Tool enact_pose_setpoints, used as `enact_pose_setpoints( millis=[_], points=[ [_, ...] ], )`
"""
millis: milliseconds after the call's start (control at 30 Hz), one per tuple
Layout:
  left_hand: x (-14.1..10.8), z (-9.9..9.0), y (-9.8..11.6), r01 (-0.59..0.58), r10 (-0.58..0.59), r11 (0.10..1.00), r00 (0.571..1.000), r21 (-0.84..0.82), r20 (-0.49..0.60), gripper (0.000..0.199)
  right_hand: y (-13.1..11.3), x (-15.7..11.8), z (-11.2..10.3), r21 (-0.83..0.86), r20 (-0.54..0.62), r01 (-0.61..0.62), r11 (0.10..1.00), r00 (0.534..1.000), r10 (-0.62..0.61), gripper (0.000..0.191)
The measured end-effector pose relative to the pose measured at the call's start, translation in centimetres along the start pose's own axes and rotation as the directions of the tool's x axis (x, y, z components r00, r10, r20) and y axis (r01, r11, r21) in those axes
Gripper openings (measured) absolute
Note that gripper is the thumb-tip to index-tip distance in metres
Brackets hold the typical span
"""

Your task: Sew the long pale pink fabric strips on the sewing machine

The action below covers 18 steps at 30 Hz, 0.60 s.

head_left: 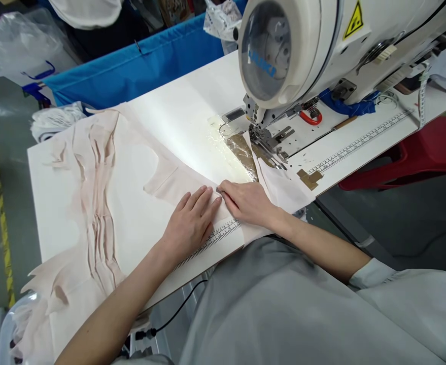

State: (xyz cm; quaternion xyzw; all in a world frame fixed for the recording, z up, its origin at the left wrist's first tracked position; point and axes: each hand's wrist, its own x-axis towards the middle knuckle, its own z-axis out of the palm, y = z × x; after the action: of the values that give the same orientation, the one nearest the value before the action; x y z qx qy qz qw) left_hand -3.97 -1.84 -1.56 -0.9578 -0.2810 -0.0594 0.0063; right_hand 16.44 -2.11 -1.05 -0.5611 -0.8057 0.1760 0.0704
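Note:
My left hand [192, 221] lies palm down with its fingers stretched over a pale pink fabric piece [173, 180] on the white table. Just right of it, my right hand [241, 201] is closed, with a small dark metal tool [218, 190] poking out at its fingertips against the fabric. More pale fabric [283, 187] hangs from the needle area of the sewing machine [302, 50] to the table's front edge. A printed ruler [223, 231] shows beside my left hand.
Gathered pink fabric [103, 203] covers the table's left part and drapes toward a clear bin [5, 329]. A blue cloth barrier [131, 66] runs behind. Red stool [428, 152] at right; white bundle [57, 120] at the back left corner.

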Motion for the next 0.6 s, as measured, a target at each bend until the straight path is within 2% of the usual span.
enact_pose_setpoints(
  millis=[133,267,433,600],
  points=[
    [0.0,-0.1,0.0,0.008,-0.007,1.000,1.000,-0.002,0.012,0.047,0.1,-0.4,-0.5,-0.033,0.017,0.037,0.999,0.999,-0.037,0.023],
    [0.0,-0.2,0.0,0.031,-0.029,0.999,0.999,-0.033,0.041,0.048,1.4,-2.0,-1.2,-0.010,0.040,0.047,0.999,0.998,-0.047,0.021],
    [-0.1,-0.2,0.1,0.017,-0.017,1.000,0.999,0.004,0.034,0.047,2.4,-2.7,-0.8,0.166,-0.080,-0.022,0.986,0.996,0.036,0.023],
    [0.0,-0.1,0.2,-0.003,0.003,1.000,1.000,0.007,0.020,0.047,1.4,-2.0,-0.1,0.142,-0.098,-0.011,0.990,0.995,0.025,0.028]
  ],
)
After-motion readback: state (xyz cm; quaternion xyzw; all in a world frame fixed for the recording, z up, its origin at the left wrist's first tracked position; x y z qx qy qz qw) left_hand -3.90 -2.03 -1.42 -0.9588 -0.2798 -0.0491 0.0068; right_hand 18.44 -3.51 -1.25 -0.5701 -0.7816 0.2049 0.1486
